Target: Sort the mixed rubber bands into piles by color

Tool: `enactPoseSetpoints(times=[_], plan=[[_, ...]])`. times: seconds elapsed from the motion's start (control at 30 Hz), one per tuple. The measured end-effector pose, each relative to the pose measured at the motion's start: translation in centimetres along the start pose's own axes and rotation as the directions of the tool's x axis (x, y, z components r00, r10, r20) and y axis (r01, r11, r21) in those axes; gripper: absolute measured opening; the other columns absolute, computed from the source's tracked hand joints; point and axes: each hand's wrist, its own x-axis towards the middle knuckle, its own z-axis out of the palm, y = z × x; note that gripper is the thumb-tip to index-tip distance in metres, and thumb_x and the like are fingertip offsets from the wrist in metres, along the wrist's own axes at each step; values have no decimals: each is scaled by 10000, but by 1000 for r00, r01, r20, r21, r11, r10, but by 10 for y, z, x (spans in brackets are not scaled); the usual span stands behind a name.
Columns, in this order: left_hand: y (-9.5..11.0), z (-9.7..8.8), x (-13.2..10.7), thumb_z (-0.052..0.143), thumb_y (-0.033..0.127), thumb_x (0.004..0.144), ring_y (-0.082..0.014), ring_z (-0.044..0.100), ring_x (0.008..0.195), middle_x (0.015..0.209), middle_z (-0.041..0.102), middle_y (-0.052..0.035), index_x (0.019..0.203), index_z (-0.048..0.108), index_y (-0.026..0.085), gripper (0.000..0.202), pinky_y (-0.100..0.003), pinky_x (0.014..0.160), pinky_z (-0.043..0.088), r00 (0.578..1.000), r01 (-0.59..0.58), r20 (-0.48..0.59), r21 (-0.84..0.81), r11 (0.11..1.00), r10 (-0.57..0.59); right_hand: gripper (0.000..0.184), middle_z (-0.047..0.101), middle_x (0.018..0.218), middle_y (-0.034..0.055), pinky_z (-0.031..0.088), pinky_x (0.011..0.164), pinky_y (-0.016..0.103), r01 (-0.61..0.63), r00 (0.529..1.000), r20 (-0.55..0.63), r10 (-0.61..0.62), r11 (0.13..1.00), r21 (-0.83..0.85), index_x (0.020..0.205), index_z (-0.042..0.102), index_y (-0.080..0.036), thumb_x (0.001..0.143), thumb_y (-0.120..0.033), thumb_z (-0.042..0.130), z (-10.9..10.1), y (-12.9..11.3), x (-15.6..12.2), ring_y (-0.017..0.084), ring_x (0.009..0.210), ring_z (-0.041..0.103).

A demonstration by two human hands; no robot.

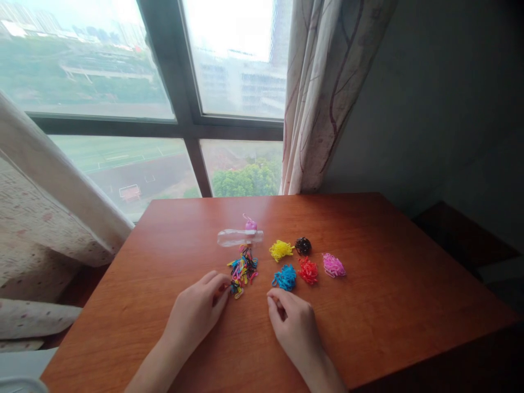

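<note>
My left hand (201, 305) is at the near left edge of a mixed pile of small coloured rubber bands (245, 266). Its thumb and forefinger are pinched together against the bands; what lies between them is too small to make out. My right hand (293, 316) rests just below a heap of blue rubber bands (285, 278). Thumb and forefinger meet there too, and anything in them is hidden. Beyond the blue heap are sorted heaps of yellow bands (280, 250), black bands (303, 245), red bands (308, 271) and, farthest right, pink bands (334, 265).
A clear plastic bottle (235, 238) lies on its side behind the mixed pile, with a pink-purple looped cap (251, 224) beside it. The brown wooden table (393, 284) ends at a window (237, 164) with curtains (319, 98) on both sides.
</note>
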Motion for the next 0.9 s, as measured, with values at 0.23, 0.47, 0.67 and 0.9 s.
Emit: enactPoseSetpoints(times=[0.23, 0.47, 0.67, 0.9], plan=[[2, -6, 1, 515, 295, 898, -119, 567, 621, 753, 643, 31, 862, 637, 229, 143, -215, 613, 431, 999, -31, -28, -142, 989, 28, 173, 659, 734, -13, 371, 623, 245, 2, 1000, 11, -2, 1000, 1, 915, 644, -218, 945, -185, 476, 0, 0, 0, 143, 626, 609], [2, -5, -1, 530, 266, 877, -117, 561, 620, 777, 646, 30, 861, 630, 233, 107, -210, 602, 419, 998, -44, -40, -84, 996, 41, 173, 662, 735, -13, 362, 624, 247, 12, 1000, 16, -11, 1000, -16, 909, 644, -218, 939, -178, 479, 0, -1, 0, 145, 629, 607], [9, -5, 1, 509, 250, 893, -103, 534, 591, 801, 635, 29, 880, 608, 235, 101, -199, 592, 409, 996, -89, -25, -83, 993, 87, 183, 668, 741, -7, 360, 622, 249, 17, 1000, 17, -16, 999, -37, 904, 644, -220, 935, -175, 469, -1, -3, 0, 150, 632, 609], [50, -7, 26, 480, 186, 892, -120, 602, 695, 865, 666, 2, 860, 615, 228, 145, -200, 611, 413, 975, -208, 59, -103, 973, 214, 209, 659, 735, 5, 358, 628, 253, 37, 996, 80, -30, 996, -82, 842, 624, -223, 931, -163, 445, -3, -10, -7, 164, 675, 621]])
